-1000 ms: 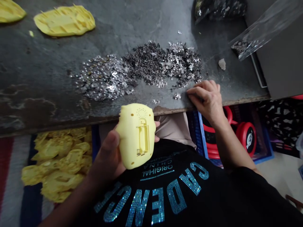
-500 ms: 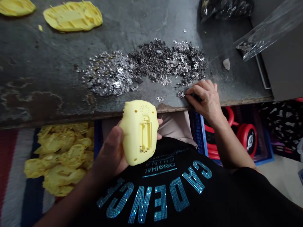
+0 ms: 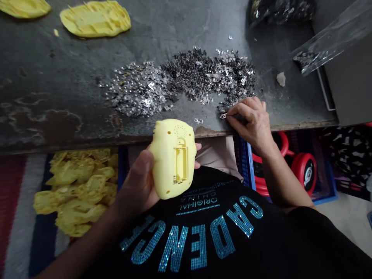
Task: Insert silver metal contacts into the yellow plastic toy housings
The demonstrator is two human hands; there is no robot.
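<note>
At the wearer's lap, in front of the black shirt: left hand clamped round a yellow casing, thumb on the near side, fingertips showing past the far edge. Back face turned up, probably so the open slot stays in plain sight and unobstructed. A coil of metal seems to sit at the slot's lower end.

Below the bench, left: a heap of yellow parts. Right: blue crate holding red round pieces. Both flank the lap, presumably for reach.

Bench front edge: right hand, apart from the left, thumb and forefinger drawn together at a small metal piece; gripped or merely touched, cannot tell. Wrist over the edge, likely for low, fine picking. A loose metal piece lies leftward.

Just beyond: left pile, middle pile and right pile of small metal parts, edges merging; perhaps kept by kind, close to the picking hand.

Farther: yellow half-shell, ribbed side up, set aside from the metal; clear bag and dark bag, right, perhaps reserve stock.
</note>
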